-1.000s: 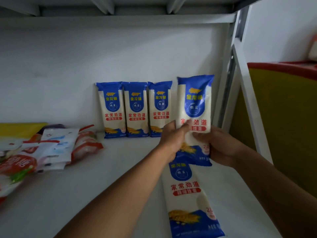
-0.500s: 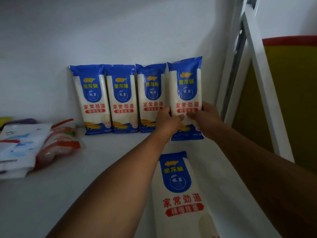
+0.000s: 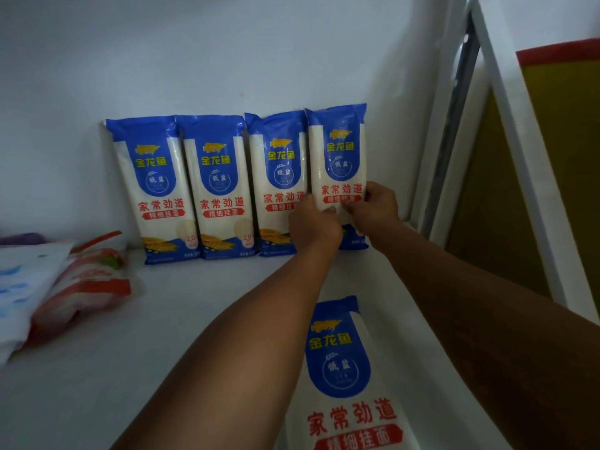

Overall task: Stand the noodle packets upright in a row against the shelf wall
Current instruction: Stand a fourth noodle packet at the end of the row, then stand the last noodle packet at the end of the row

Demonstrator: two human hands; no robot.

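Fingers (image 3: 329, 212) of both hands pinch the fourth packet (image 3: 337, 157) upright at the wall (image 3: 227, 60); three stand beside them, one packet (image 3: 341, 368) lies flat below.

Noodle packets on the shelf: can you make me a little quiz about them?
1. How many noodle packets stand upright against the shelf wall?
2. True or false: the fourth packet stands at the left end of the row.
3. Where is the spare packet? A) lying flat on the shelf, nearer the camera B) on top of the row C) under the red bags

Key
1. Four: three free, and one with the left hand and right hand in a grip on it.
2. False: it is at the right end.
3. A
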